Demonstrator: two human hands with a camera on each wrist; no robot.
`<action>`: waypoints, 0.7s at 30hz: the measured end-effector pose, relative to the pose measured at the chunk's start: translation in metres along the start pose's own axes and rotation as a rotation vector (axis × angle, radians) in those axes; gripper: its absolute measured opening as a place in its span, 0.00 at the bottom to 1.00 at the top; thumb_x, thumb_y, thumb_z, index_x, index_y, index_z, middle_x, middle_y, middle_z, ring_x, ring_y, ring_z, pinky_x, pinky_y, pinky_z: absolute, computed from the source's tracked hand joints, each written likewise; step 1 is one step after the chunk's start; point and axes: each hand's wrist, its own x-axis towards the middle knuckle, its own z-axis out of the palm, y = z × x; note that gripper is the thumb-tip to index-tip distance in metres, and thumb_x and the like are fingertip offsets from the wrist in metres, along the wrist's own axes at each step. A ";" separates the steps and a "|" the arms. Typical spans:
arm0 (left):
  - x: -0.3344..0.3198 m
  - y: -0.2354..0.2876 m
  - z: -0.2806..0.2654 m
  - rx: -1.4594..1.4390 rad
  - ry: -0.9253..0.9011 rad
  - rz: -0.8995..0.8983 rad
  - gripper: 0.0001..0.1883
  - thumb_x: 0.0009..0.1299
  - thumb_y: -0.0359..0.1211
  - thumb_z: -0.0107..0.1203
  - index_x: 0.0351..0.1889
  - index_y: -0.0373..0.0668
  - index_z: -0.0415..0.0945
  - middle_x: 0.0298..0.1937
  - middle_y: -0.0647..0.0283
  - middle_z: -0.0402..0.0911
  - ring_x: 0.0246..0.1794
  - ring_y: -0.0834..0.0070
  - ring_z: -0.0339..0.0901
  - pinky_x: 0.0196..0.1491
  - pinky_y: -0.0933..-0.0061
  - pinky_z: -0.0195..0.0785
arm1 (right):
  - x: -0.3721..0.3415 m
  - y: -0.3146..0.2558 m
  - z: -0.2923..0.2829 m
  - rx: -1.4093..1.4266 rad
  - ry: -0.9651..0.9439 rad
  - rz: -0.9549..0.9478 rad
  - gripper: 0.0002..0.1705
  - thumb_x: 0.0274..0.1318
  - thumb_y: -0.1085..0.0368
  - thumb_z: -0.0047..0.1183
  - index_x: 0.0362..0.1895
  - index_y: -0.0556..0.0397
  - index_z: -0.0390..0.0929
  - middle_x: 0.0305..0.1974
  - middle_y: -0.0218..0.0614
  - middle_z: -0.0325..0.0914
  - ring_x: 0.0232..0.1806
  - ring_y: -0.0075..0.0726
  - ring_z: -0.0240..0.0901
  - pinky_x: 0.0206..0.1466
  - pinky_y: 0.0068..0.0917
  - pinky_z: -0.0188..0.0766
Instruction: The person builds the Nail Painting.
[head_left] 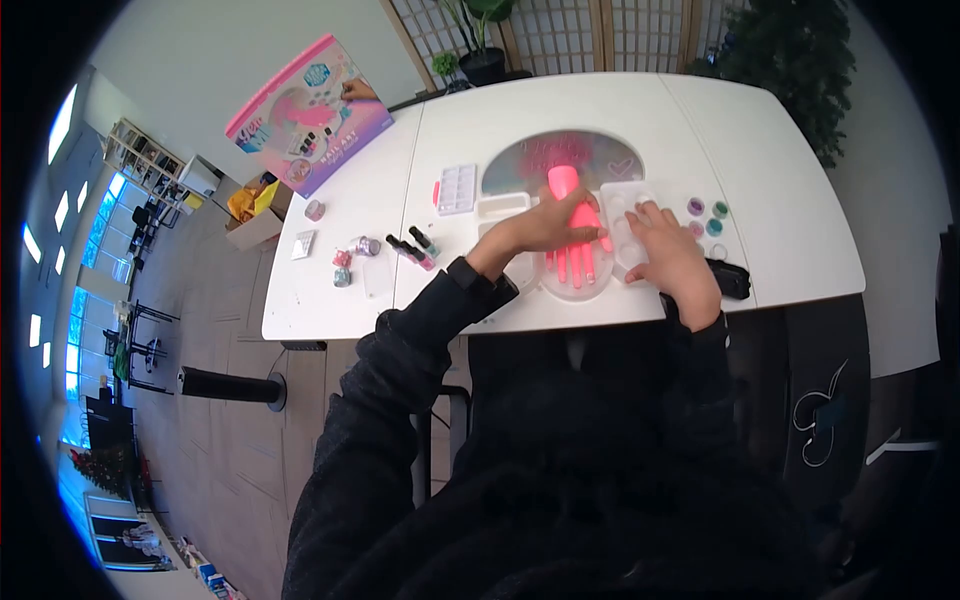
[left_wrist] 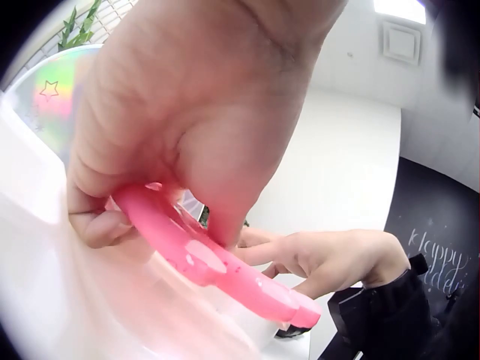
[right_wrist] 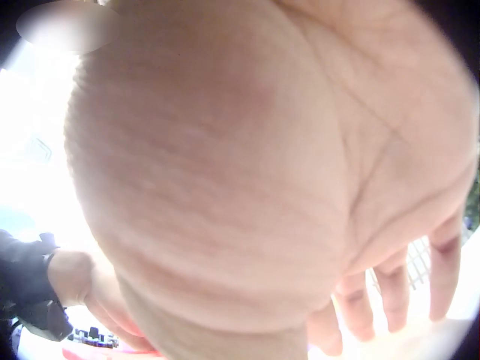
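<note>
A pink model hand point(head_left: 563, 182) lies over the middle of a white tray point(head_left: 503, 206), its fingers toward the person. My left hand point(head_left: 545, 222) grips it across the palm; in the left wrist view, thumb and fingers of the left hand point(left_wrist: 187, 112) close round the pink plastic point(left_wrist: 202, 259). My right hand point(head_left: 675, 262) rests on the tray's right section, fingers spread over its round wells point(head_left: 617, 203). The right wrist view shows the right hand's point(right_wrist: 247, 165) palm large, with its fingers extended.
A holographic backboard point(head_left: 510, 165) stands behind the tray. Left are dark-capped bottles point(head_left: 422, 240), small jars point(head_left: 342, 276), a white palette point(head_left: 458, 190) and a box point(head_left: 310, 120). Right are glitter pots point(head_left: 720, 209) and a black case point(head_left: 729, 279).
</note>
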 end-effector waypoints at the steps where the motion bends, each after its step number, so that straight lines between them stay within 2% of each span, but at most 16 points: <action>1: 0.001 0.001 -0.001 0.107 0.015 0.000 0.34 0.74 0.55 0.65 0.71 0.49 0.69 0.65 0.36 0.73 0.74 0.38 0.60 0.73 0.49 0.61 | 0.002 -0.001 -0.003 0.006 -0.059 0.031 0.54 0.34 0.60 0.81 0.71 0.55 0.74 0.70 0.41 0.69 0.70 0.52 0.67 0.65 0.45 0.74; 2: -0.005 0.009 -0.004 0.119 0.036 0.009 0.34 0.74 0.55 0.65 0.71 0.49 0.69 0.65 0.36 0.73 0.74 0.38 0.60 0.73 0.49 0.61 | 0.003 -0.003 -0.004 0.014 -0.123 0.059 0.57 0.33 0.61 0.81 0.73 0.55 0.72 0.73 0.42 0.68 0.72 0.54 0.66 0.69 0.44 0.72; 4: -0.016 0.024 -0.008 0.278 0.089 -0.139 0.38 0.72 0.57 0.67 0.73 0.48 0.69 0.64 0.36 0.72 0.69 0.34 0.67 0.72 0.48 0.64 | 0.006 -0.002 -0.003 0.004 -0.143 0.069 0.58 0.31 0.60 0.82 0.73 0.55 0.72 0.72 0.42 0.68 0.71 0.52 0.67 0.69 0.43 0.73; 5: -0.022 0.023 -0.005 0.474 0.279 0.000 0.41 0.69 0.54 0.70 0.75 0.46 0.69 0.63 0.37 0.72 0.62 0.35 0.74 0.67 0.49 0.71 | 0.005 -0.001 -0.001 0.012 -0.124 0.060 0.58 0.31 0.60 0.82 0.72 0.56 0.72 0.72 0.42 0.68 0.71 0.52 0.67 0.69 0.43 0.73; 7: -0.038 0.034 -0.007 0.530 0.347 -0.017 0.39 0.68 0.51 0.72 0.74 0.46 0.71 0.62 0.38 0.73 0.60 0.38 0.76 0.64 0.50 0.73 | 0.005 0.004 0.005 0.023 -0.107 0.053 0.57 0.31 0.60 0.82 0.72 0.56 0.72 0.72 0.42 0.68 0.71 0.52 0.67 0.70 0.43 0.73; 8: -0.048 0.047 -0.007 0.574 0.405 -0.040 0.38 0.67 0.48 0.73 0.72 0.45 0.74 0.62 0.39 0.73 0.58 0.41 0.78 0.60 0.51 0.75 | 0.003 0.006 0.009 0.019 -0.050 0.021 0.54 0.31 0.59 0.82 0.70 0.55 0.75 0.70 0.40 0.69 0.69 0.51 0.68 0.65 0.45 0.75; 9: -0.053 0.056 -0.004 0.533 0.400 -0.062 0.33 0.67 0.43 0.73 0.69 0.45 0.78 0.60 0.43 0.76 0.57 0.46 0.79 0.54 0.52 0.78 | 0.001 0.007 0.012 0.016 0.002 -0.013 0.52 0.32 0.59 0.82 0.67 0.55 0.77 0.68 0.39 0.70 0.68 0.49 0.70 0.59 0.48 0.76; 15: -0.045 0.027 0.010 0.595 0.372 0.027 0.31 0.69 0.41 0.69 0.71 0.49 0.77 0.54 0.50 0.81 0.56 0.49 0.81 0.52 0.53 0.77 | -0.001 0.008 0.012 0.029 -0.014 -0.005 0.51 0.34 0.59 0.81 0.68 0.55 0.76 0.70 0.39 0.69 0.69 0.49 0.69 0.61 0.49 0.75; 21: -0.047 0.025 0.016 0.602 0.403 0.021 0.33 0.69 0.42 0.68 0.73 0.51 0.75 0.55 0.51 0.81 0.57 0.51 0.81 0.53 0.54 0.77 | -0.003 0.008 0.012 0.036 0.005 -0.012 0.50 0.36 0.60 0.81 0.69 0.56 0.75 0.72 0.41 0.69 0.70 0.51 0.69 0.62 0.48 0.75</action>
